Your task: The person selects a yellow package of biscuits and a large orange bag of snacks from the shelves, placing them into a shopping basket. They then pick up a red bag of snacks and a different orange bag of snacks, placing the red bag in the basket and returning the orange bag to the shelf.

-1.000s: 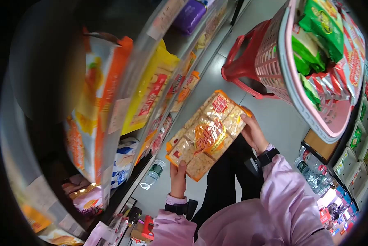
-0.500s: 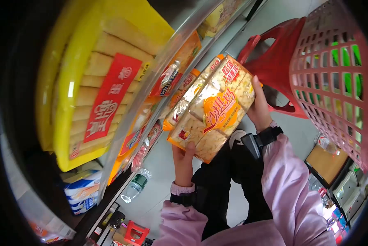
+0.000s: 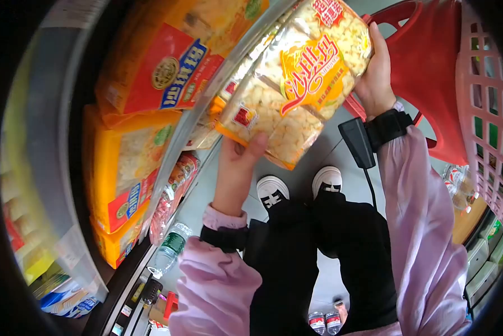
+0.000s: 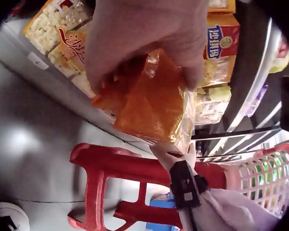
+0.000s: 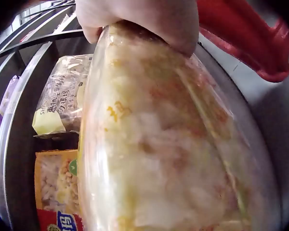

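Observation:
A clear bag of sachima (image 3: 318, 61) with an orange label is held between both hands in front of the shelf. My left hand (image 3: 237, 168) grips its lower left end, thumb on the front face. At the opposite end my right hand (image 3: 376, 81) holds the bag's right edge. In the left wrist view the bag's orange folded end (image 4: 151, 106) shows under the left hand. The right wrist view is mostly filled by the bag's side, and the right hand (image 5: 139, 21) grips the end at the top.
Orange sachima bags (image 3: 125, 168) stand on the shelf at left, behind a clear shelf edge (image 3: 206, 106). A red stool (image 3: 430, 73) and a pink basket (image 3: 489, 106) are at right. One plastic bottle (image 3: 170, 249) is by the lower shelf. Shoes (image 3: 272, 190) show on the floor.
The held sachima bag has moved up and closer to the shelf in the head view. The view has swung from yellow packs to orange sachima bags. Both hands keep their hold.

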Demonstrator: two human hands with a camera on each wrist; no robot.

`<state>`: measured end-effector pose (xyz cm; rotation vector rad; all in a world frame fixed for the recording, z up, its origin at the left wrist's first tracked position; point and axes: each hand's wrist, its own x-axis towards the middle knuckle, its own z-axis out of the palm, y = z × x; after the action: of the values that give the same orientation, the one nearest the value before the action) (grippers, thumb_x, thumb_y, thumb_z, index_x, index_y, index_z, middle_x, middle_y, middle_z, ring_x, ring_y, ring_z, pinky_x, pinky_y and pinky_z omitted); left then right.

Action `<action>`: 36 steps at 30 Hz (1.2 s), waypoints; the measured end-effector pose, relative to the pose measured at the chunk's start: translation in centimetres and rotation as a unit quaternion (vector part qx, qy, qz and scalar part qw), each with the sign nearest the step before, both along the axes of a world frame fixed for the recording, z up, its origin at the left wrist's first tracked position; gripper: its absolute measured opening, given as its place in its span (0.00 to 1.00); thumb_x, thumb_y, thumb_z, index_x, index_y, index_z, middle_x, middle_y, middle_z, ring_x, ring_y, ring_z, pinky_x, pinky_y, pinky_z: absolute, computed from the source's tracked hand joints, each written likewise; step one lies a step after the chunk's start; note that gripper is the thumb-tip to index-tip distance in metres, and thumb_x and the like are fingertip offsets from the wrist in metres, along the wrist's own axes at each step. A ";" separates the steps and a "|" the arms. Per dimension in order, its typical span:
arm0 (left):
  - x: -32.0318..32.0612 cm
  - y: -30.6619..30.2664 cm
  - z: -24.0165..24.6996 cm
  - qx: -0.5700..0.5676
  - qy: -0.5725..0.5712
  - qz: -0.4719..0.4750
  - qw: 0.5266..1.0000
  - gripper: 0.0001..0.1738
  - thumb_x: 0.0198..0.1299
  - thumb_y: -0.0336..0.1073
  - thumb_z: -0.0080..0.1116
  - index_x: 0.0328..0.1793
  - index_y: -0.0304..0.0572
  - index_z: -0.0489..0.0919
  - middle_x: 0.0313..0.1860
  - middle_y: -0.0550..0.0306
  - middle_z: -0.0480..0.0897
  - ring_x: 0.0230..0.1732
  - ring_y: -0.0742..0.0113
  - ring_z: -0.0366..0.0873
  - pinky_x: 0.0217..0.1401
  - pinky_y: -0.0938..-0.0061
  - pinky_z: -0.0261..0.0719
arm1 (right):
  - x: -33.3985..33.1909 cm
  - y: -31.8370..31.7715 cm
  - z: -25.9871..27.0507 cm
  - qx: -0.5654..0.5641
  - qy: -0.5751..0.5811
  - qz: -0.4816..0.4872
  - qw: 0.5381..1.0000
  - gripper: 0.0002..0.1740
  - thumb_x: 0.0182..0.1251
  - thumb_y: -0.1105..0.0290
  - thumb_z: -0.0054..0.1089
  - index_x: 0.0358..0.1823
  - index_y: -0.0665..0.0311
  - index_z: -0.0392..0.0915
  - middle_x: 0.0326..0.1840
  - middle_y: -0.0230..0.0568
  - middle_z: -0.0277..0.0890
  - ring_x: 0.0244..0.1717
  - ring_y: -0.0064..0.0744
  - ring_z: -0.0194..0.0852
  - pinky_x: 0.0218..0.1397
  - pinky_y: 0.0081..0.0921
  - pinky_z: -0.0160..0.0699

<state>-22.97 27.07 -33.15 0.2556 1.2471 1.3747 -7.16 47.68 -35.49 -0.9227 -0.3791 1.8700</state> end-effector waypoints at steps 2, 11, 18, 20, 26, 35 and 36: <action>-0.7 0.3 -1.0 -0.002 0.004 -0.011 1.000 0.31 0.56 0.32 0.60 0.64 0.39 0.61 0.59 0.56 0.70 0.60 0.67 0.67 0.64 0.72 0.62 | -0.2 0.2 -0.6 0.021 -0.014 -0.020 0.999 0.28 0.69 0.50 0.38 0.55 0.68 0.68 0.56 0.46 0.72 0.53 0.37 0.73 0.59 0.33 0.70; -2.2 4.4 -4.0 0.076 0.010 -0.040 0.996 0.30 0.55 0.28 0.60 0.63 0.38 0.61 0.58 0.56 0.71 0.59 0.68 0.68 0.61 0.72 0.66 | -0.2 2.6 -2.2 0.077 -0.063 -0.120 0.988 0.28 0.66 0.51 0.39 0.55 0.68 0.67 0.55 0.45 0.72 0.51 0.39 0.73 0.58 0.34 0.69; -2.4 6.5 -6.3 0.089 -0.028 -0.059 0.994 0.31 0.54 0.26 0.60 0.64 0.38 0.61 0.57 0.55 0.72 0.58 0.66 0.70 0.60 0.71 0.68 | -0.4 3.8 -3.1 0.144 -0.081 -0.160 0.973 0.29 0.66 0.49 0.37 0.55 0.66 0.67 0.54 0.44 0.72 0.52 0.39 0.72 0.57 0.35 0.68; -1.7 7.9 -6.9 0.103 -0.053 -0.047 0.992 0.30 0.54 0.27 0.60 0.63 0.36 0.62 0.57 0.55 0.72 0.57 0.66 0.71 0.60 0.71 0.69 | -0.3 4.0 -4.1 0.173 -0.025 -0.141 0.975 0.28 0.66 0.50 0.40 0.55 0.67 0.68 0.52 0.43 0.73 0.50 0.38 0.73 0.56 0.32 0.69; -2.1 11.1 -8.2 0.071 -0.031 -0.066 0.995 0.31 0.54 0.36 0.62 0.61 0.32 0.64 0.56 0.52 0.73 0.55 0.64 0.72 0.59 0.69 0.70 | -0.7 5.1 -6.2 0.217 0.018 -0.175 0.960 0.27 0.69 0.52 0.35 0.54 0.67 0.69 0.50 0.40 0.75 0.48 0.36 0.74 0.55 0.28 0.70; -2.2 12.2 -9.4 0.098 0.069 -0.034 0.992 0.27 0.51 0.33 0.65 0.56 0.33 0.70 0.50 0.56 0.76 0.48 0.71 0.75 0.54 0.74 0.71 | -2.4 6.7 -8.4 0.160 0.078 -0.179 0.968 0.29 0.68 0.49 0.34 0.59 0.64 0.66 0.54 0.42 0.73 0.52 0.39 0.71 0.60 0.31 0.66; -2.3 12.2 -9.6 0.111 0.084 -0.022 0.990 0.25 0.51 0.32 0.65 0.55 0.33 0.70 0.49 0.56 0.76 0.47 0.71 0.75 0.53 0.75 0.72 | -2.6 6.9 -8.8 0.164 0.109 -0.163 0.967 0.29 0.68 0.49 0.34 0.59 0.63 0.66 0.54 0.42 0.73 0.52 0.40 0.71 0.60 0.32 0.66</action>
<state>-25.30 39.31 -42.75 0.5604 1.2164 1.4789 -9.79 54.59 -44.25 -0.5129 -0.3629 1.5275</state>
